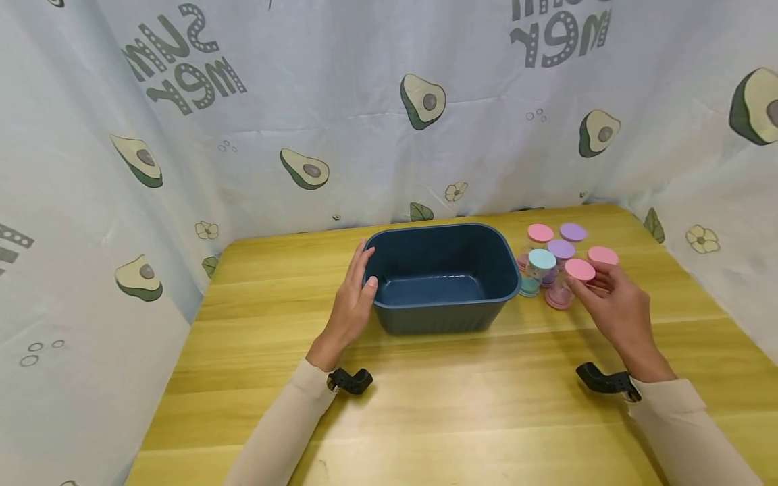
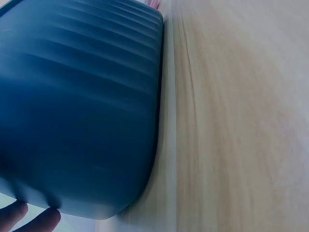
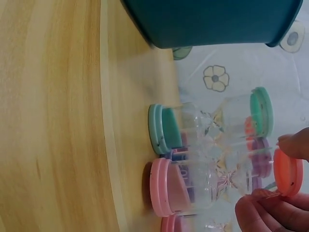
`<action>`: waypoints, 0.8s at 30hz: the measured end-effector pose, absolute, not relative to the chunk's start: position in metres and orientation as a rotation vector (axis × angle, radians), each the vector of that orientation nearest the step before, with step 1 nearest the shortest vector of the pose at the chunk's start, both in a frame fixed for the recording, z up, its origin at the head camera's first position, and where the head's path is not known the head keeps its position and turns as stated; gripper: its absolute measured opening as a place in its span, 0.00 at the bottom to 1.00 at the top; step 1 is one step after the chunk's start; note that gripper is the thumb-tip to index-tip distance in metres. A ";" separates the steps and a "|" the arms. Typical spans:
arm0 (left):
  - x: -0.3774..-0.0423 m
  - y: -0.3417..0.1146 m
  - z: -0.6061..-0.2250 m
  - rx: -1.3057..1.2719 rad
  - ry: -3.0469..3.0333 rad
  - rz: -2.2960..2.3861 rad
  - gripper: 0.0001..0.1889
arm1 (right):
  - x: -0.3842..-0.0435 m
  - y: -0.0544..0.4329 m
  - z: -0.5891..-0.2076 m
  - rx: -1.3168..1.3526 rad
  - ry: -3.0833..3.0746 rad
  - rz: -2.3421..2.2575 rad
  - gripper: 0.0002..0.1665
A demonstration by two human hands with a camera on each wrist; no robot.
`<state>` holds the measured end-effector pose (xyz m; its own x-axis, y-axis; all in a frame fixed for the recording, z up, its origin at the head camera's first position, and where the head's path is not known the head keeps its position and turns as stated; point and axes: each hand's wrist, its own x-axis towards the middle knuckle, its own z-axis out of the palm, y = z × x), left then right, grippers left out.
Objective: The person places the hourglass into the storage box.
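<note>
Beige cloth covers the wrist at the left, where the left hand [image 1: 351, 300] rests its fairly straight fingertips on the end of a dark blue bin [image 1: 434, 318], thumb spread from fingers, gripping nothing; likely this steadies it. The bin stands upright mid-desk [image 1: 243, 324], its long side toward the person, perhaps so both arms reach it easily. Just right of it, sand timers cluster upright on their flat caps, presumably for stability: a teal one [image 1: 541, 259] nearest the bin, pink and purple ones around and behind. Farthest right, the right hand [image 1: 620, 307] pinches a pink-capped timer [image 3: 226, 180] by its upper cap between thumb and fingers, probably because that rim offers firmer purchase than clear plastic; whether its base touches the desk I cannot tell.

Counted: one bin; six timers by upper caps, one teal, two purple, three pink.
</note>
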<state>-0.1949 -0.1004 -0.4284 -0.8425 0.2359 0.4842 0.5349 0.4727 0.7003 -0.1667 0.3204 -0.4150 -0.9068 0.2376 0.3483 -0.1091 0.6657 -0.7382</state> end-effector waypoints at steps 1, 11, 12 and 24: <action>-0.195 -0.101 -0.428 -0.648 -2.400 -1.313 0.32 | -0.166 0.320 -0.414 -0.100 -2.466 1.131 0.36; -0.195 -0.102 -0.429 -0.672 -2.361 -1.337 0.31 | -0.161 0.317 -0.399 -0.062 -2.485 1.159 0.35; -0.195 -0.102 -0.429 -0.668 -2.362 -1.335 0.31 | -0.160 0.316 -0.397 -0.063 -2.487 1.168 0.34; -0.196 -0.101 -0.429 -0.672 -2.358 -1.351 0.31 | -0.156 0.311 -0.381 -0.069 -2.502 1.217 0.34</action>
